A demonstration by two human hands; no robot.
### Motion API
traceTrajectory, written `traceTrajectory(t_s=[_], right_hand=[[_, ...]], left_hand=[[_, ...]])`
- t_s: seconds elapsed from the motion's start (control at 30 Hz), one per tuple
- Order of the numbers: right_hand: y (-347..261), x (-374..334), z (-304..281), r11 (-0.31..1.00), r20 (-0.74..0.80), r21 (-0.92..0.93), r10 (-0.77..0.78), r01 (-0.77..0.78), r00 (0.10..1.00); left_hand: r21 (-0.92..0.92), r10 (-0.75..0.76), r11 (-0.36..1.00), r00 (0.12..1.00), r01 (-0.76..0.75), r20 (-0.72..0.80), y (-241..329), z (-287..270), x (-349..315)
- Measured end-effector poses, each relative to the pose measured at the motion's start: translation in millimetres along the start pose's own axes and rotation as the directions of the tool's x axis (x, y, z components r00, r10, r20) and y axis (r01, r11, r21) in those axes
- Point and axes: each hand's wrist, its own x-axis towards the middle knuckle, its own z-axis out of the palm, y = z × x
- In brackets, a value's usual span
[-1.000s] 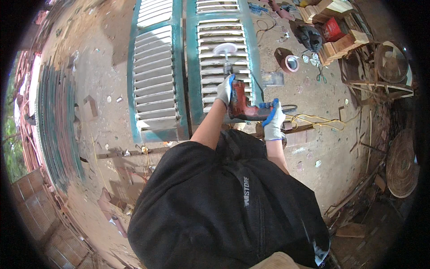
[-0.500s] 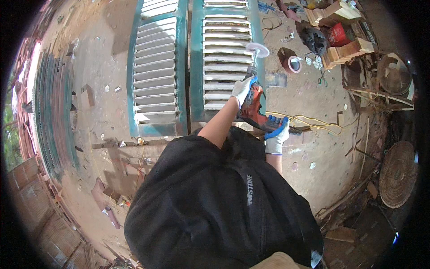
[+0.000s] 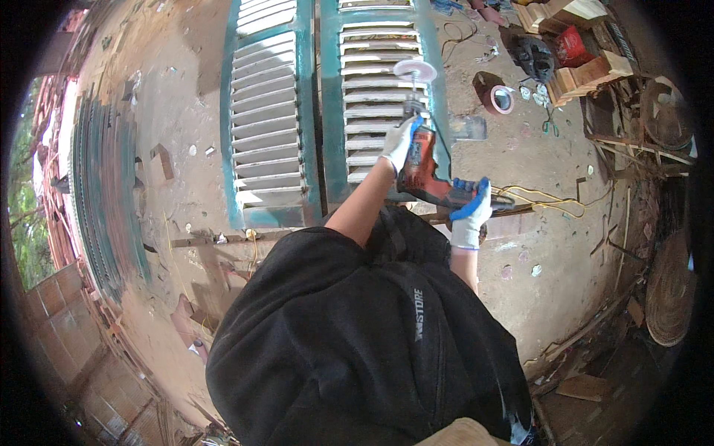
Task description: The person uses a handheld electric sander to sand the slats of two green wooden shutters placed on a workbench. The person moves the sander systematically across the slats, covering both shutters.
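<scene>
Both my hands wear white gloves with blue palms and hold an orange-red power drill [image 3: 421, 167]. My left hand [image 3: 401, 145] is closed around its front part, near the chuck. My right hand [image 3: 474, 208] is wrapped round the rear handle. A round, pale disc [image 3: 415, 71] is fitted on the drill's shaft, over the slats of the right louvred shutter [image 3: 332, 119]; whether it touches them I cannot tell. That shutter has a worn green frame and whitish slats. Beside it lies a second, similar shutter [image 3: 309, 175].
A yellow cord [image 3: 547, 201] runs off to the right of the drill. Further right are a roll of tape [image 3: 500, 99], a dark bag [image 3: 532, 58], wooden blocks [image 3: 587, 80] and a woven basket [image 3: 667, 297]. At the left, long green slatted pieces [image 3: 111, 193] lie together.
The disc end of the drill has swung left and away over the right shutter's slats. My right hand has shifted slightly right with the handle. The whole view has also turned a little.
</scene>
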Motion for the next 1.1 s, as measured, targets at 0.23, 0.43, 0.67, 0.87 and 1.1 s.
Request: traceTrajectory(t_s=[0.23, 0.43, 0.67, 0.87, 1.1], right_hand=[[67.7, 3.6, 39.8, 0.972, 0.019, -0.227, 0.071, -0.065, 0.997], [80.0, -27.9, 59.0, 0.983, 0.137, -0.183, 0.011, 0.014, 0.990], [50.6, -45.1, 70.8, 1.000, 0.078, 0.013, -0.027, 0.026, 0.997], [72.1, -56.2, 92.9, 0.986, -0.010, -0.115, -0.125, 0.123, 0.992], [82.4, -33.7, 109.4, 0.984, 0.113, -0.161, -0.059, 0.077, 0.992]], left_hand=[[-0.211, -0.173, 0.968, 0.968, 0.134, -0.179, 6.0, -92.6, 23.4], [-0.205, -0.162, 0.969, 0.981, 0.137, -0.107, 51.7, -115.3, -10.0], [-0.294, 0.044, 0.953, 0.932, 0.068, 0.359, 75.3, -79.6, 17.4], [-0.224, -0.415, 0.878, 0.906, 0.424, 0.087, 67.6, -85.8, 37.5], [-0.225, -0.149, 0.965, 0.987, 0.133, -0.058, 74.4, -112.7, 39.6]])
